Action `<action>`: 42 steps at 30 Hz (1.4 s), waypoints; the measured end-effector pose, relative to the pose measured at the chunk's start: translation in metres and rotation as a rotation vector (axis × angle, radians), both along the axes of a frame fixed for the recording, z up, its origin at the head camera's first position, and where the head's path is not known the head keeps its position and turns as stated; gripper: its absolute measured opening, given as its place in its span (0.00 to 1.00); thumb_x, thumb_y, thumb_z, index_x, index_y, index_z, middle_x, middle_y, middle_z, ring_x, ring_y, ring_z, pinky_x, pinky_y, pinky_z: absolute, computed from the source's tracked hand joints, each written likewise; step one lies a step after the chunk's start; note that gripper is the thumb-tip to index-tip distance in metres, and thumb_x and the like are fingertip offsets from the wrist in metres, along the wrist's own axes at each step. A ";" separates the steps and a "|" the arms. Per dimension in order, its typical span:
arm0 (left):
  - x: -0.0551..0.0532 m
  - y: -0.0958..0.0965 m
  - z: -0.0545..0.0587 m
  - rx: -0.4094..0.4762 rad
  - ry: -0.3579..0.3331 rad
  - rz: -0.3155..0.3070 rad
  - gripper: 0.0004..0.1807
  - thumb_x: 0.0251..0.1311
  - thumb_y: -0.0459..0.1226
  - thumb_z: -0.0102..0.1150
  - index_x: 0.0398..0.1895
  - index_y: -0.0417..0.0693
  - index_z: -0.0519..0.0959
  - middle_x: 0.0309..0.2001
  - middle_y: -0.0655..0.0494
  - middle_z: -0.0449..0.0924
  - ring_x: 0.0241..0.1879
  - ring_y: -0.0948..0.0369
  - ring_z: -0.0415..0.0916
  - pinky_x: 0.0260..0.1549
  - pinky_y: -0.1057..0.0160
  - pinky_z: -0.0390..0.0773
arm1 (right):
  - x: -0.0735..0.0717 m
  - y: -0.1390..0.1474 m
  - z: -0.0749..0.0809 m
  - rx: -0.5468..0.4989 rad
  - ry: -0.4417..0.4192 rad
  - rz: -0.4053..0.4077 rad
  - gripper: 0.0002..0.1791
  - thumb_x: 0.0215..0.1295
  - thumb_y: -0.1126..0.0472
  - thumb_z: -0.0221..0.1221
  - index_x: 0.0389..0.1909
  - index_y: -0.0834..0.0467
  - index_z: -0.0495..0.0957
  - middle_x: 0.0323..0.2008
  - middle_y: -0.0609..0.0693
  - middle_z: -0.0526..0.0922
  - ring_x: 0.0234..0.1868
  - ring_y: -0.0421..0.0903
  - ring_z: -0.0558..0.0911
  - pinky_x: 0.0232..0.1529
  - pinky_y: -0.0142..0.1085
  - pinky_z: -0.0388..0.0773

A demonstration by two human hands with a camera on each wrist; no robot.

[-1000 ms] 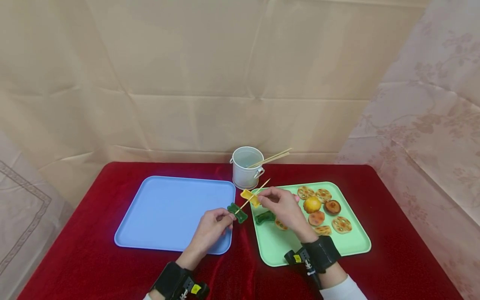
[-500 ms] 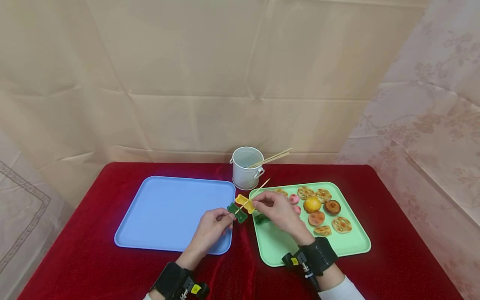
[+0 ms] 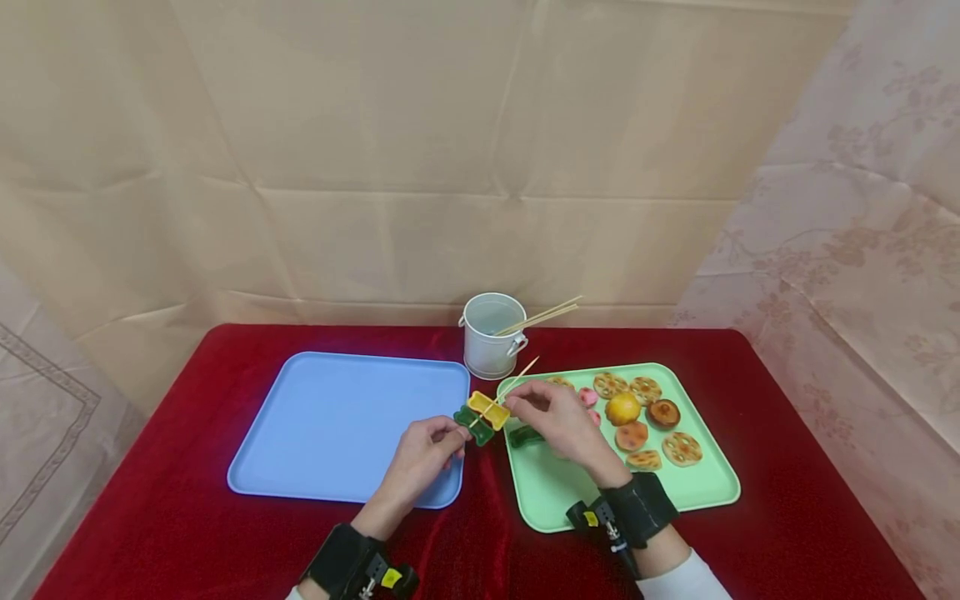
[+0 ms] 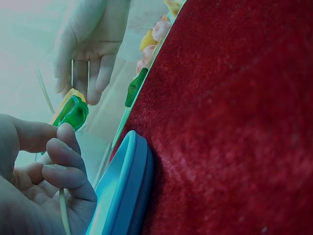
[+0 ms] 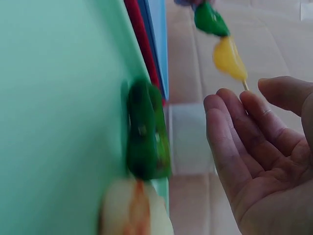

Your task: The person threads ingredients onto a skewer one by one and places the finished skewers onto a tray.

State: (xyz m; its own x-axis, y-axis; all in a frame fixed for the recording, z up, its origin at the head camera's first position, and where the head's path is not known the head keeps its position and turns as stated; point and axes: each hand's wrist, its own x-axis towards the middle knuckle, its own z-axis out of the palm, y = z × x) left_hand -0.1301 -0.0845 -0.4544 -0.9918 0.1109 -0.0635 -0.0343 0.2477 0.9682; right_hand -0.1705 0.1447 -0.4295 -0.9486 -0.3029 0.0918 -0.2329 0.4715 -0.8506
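My left hand (image 3: pixel 422 457) grips the lower part of a bamboo skewer (image 3: pixel 528 367), whose end shows against the curled fingers in the left wrist view. Threaded on it, right at the left fingertips, is a green pepper piece (image 3: pixel 483 434). A yellow pepper piece (image 3: pixel 499 417) sits on the stick close against the green one. My right hand (image 3: pixel 561 423) is beside the yellow piece; in the right wrist view its thumb and fingers stand apart, fingertips near the skewer just past that piece. The skewer's pointed end sticks out beyond, up toward the bucket.
A blue tray (image 3: pixel 352 425) lies left on the red cloth (image 3: pixel 487 533). On the right, a green tray (image 3: pixel 551 508) holds lotus root slices (image 3: pixel 682 449), a mushroom (image 3: pixel 663 414), a yellow ball (image 3: pixel 623 408) and another green piece (image 3: pixel 525 436). Behind stands a white bucket (image 3: pixel 489 350) with skewers (image 3: pixel 551 313).
The right hand has slid the yellow pepper piece down the skewer toward the left hand, until it sits close to the green piece. The left hand has stayed in place.
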 end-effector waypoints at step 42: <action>0.002 -0.026 0.005 -0.003 -0.067 0.059 0.07 0.66 0.34 0.62 0.34 0.38 0.85 0.23 0.52 0.79 0.20 0.62 0.68 0.22 0.66 0.64 | -0.009 0.023 -0.010 0.579 0.387 0.211 0.06 0.61 0.70 0.69 0.33 0.55 0.87 0.31 0.42 0.85 0.35 0.41 0.82 0.41 0.38 0.81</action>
